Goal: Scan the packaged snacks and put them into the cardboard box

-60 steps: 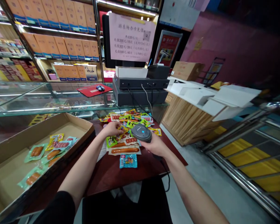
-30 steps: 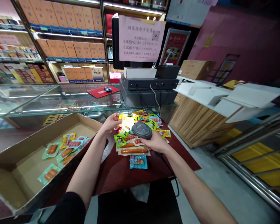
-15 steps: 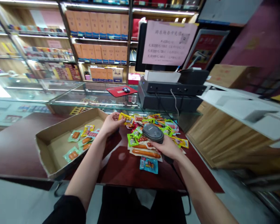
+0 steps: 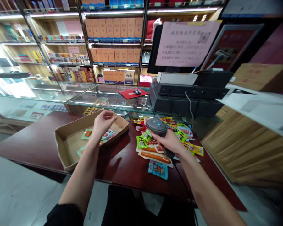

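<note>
My right hand (image 4: 171, 142) grips a dark grey barcode scanner (image 4: 157, 126) by its handle, and a small blue light shows on top. The scanner head is over a pile of bright snack packets, among them a green packet (image 4: 141, 142), a long packaged sausage (image 4: 155, 156) and a blue packet (image 4: 158, 169) nearest me. My left hand (image 4: 104, 123) is above the shallow cardboard box (image 4: 66, 146), its thumb and fingers loosely bent and apart, with nothing visible between them. In the box lie several small clear sausage packets (image 4: 86, 134), partly covered by my left arm.
The dark red table (image 4: 37, 136) meets a glass counter (image 4: 89, 97) with a red mouse pad (image 4: 129, 93) on it. A monitor with a pink notice (image 4: 186, 44) stands behind the pile. A wooden cabinet (image 4: 247, 147) is at right. The scanner cable hangs over the table edge.
My left hand has left the pile, moving left over the box, and the yellow packet is no longer in it. The scanner's blue light now shows. The view has shifted left.
</note>
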Available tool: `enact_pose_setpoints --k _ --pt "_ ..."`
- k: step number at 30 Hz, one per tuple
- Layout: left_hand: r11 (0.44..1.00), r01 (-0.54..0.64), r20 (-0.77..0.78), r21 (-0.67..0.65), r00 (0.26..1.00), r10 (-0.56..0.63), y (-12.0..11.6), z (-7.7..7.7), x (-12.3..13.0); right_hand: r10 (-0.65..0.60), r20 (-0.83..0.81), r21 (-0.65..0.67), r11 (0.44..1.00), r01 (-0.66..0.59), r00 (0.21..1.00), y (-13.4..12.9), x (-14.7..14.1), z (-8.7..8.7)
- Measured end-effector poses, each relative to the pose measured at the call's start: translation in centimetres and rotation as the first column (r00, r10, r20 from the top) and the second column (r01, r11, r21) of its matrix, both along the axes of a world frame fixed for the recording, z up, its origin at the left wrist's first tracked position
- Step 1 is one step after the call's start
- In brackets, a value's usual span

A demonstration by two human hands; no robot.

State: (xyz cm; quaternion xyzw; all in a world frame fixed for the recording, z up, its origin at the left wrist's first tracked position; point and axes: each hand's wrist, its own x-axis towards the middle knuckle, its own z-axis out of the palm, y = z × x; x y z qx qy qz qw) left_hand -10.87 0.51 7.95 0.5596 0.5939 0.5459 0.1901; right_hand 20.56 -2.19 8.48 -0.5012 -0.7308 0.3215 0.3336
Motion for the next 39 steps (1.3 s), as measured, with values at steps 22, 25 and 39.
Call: enact_pose_setpoints --k 22,25,39 --pt "0.88 0.427 -0.372 -0.207 0.798 -0.475 6.7 -6.3 19.4 -0.309 0.055 0.008 0.951 0.309 0.95 -2.8 10.2 -1.5" --pt "0.898 0.377 -0.445 -0.228 0.78 -0.44 6.7 -7.0 19.5 -0.318 0.056 -0.066 0.945 0.322 0.946 -3.0 10.8 -2.3" --pt "0.84 0.505 0.043 -0.196 0.861 -0.507 7.3 -5.5 18.8 -0.278 0.018 0.048 0.96 0.277 0.96 -3.0 10.4 -2.8"
